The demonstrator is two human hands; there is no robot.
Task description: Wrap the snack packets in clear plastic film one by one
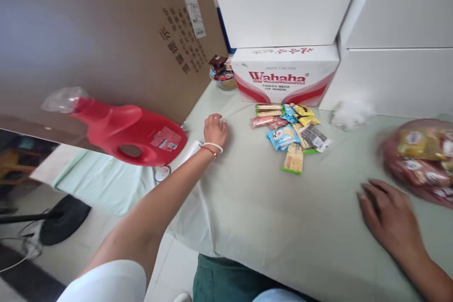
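My left hand (215, 131) rests on the cloth-covered table near its left edge, a beaded bracelet and a red cord at its wrist. Its fingers are loosely curled, the thumb apart, and nothing shows in it. To its right lies a pile of wrapped snacks: a blue packet (283, 137), yellow packets (305, 114), a grey packet (316, 138), a pink packet (264, 121) and a pale packet with a green edge (293, 158). My right hand (392, 212) lies on the cloth at the right, thumb and fingers apart, holding nothing. Nearest it is a blurred, rounded reddish container (392, 151) of wrapped snacks.
A white and red Wahaha water carton (286, 75) stands behind the pile. Left of it is a bowl of snacks (226, 83). A red jug (134, 134) with a plastic-covered neck stands by a large cardboard sheet (123, 33). Crumpled clear plastic (352, 112) lies near white drawers (399, 80).
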